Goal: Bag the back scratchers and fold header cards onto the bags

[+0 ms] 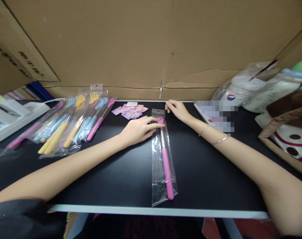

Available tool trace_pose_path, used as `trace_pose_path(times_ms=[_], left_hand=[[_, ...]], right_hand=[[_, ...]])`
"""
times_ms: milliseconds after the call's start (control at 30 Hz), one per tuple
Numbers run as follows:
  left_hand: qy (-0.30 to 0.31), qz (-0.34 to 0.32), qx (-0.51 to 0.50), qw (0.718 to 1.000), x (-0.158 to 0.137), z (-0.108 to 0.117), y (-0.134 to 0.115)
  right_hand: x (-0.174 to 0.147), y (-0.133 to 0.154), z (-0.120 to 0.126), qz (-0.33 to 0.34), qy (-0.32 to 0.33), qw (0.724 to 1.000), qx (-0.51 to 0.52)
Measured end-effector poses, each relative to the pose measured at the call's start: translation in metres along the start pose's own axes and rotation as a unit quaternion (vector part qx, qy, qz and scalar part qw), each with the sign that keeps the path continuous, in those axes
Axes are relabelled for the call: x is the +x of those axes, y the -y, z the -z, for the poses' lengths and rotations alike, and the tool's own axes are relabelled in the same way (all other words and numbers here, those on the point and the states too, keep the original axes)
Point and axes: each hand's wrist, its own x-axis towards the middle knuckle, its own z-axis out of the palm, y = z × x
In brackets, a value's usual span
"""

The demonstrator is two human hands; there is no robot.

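A pink back scratcher (168,169) with a metal rod lies in a clear plastic bag (157,186) on the black table, its claw end pointing away from me. My left hand (139,128) rests across the claw end, fingers stretched over the bag. Just beyond the bag's top right corner, my right hand (177,109) sits on the table with its fingers curled in and pinched; whatever may be between them is hidden. Left of the bag's top lies a small pile of pink and purple printed cards (131,110).
Several bagged back scratchers (73,122) in yellow, blue and pink lie at the left, near a white device (18,119). At the right are a partly blurred booklet (210,116), a bagged cup (243,88) and a fabric bag (290,132). A cardboard wall (111,43) stands behind.
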Motion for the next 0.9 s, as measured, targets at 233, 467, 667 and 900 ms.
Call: trace_pose_path(times_ms=[233,467,667,900], left_hand=[[0.011,0.000,-0.009,1.000,0.000,0.001,0.000],[0.024,0.006,-0.010,1.000,0.001,0.003,-0.001],[0.016,0.005,0.001,1.000,0.000,0.003,-0.001],[0.006,-0.001,0.002,1.000,0.001,0.002,-0.001]], right_hand=[[-0.005,0.018,-0.001,0.031,0.042,0.999,0.011],[-0.007,0.025,0.003,0.076,0.044,0.996,-0.010],[-0.007,0.018,-0.001,0.068,0.029,0.993,-0.088],[-0.006,0.013,-0.005,0.064,0.035,0.990,-0.120]])
